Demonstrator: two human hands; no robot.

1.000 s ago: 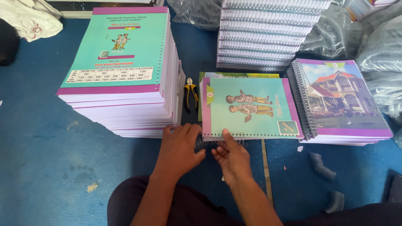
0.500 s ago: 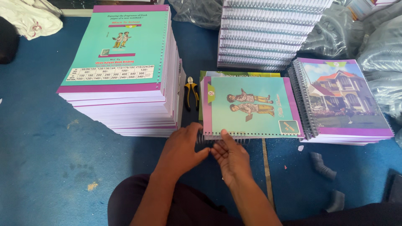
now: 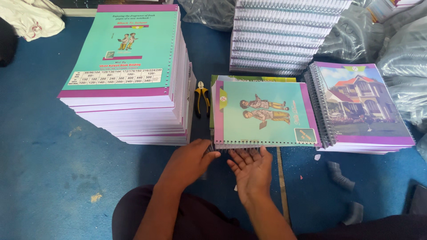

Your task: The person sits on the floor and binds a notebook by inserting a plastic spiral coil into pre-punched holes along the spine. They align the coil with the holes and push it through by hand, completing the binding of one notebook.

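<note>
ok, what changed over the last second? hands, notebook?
Little. The right hand turned palm-up, fingers spread, at the wire spine of the teal notebook. The left hand kept its fingertips on that spine's left end. Nothing was picked up or released. Notebook, pliers and stacks stayed put.

1 head cam, looks steeply down, close over notebook, blue floor.

Pliers between stack (left) and notebook.
</note>
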